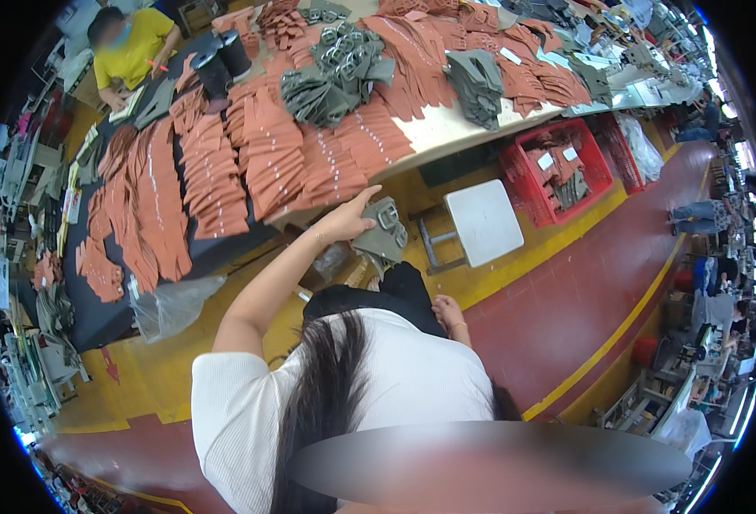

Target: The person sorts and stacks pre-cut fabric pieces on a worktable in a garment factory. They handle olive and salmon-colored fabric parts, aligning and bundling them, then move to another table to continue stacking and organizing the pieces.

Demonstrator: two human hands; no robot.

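Note:
My left hand (pixel 344 221) reaches to the front edge of the table, its index finger stretched out. Below its thumb hangs a small bundle of grey-green fabric straps with metal buckles (pixel 384 231), apparently gripped by the other fingers, which are partly hidden. My right hand (pixel 448 312) hangs low beside my dark trousers, fingers loosely bent, with nothing seen in it. On the table ahead lie stacks of rust-red fabric pieces (pixel 271 154). A heap of grey-green straps with buckles (pixel 339 73) sits on top of them.
A white-topped stool (pixel 484 223) stands to the right of the bundle. Beyond it, a red plastic crate (pixel 597 167) holds fabric pieces. Another person in yellow (pixel 142 47) works at the far left. Clear plastic sheeting (pixel 177 307) hangs below the table's left side.

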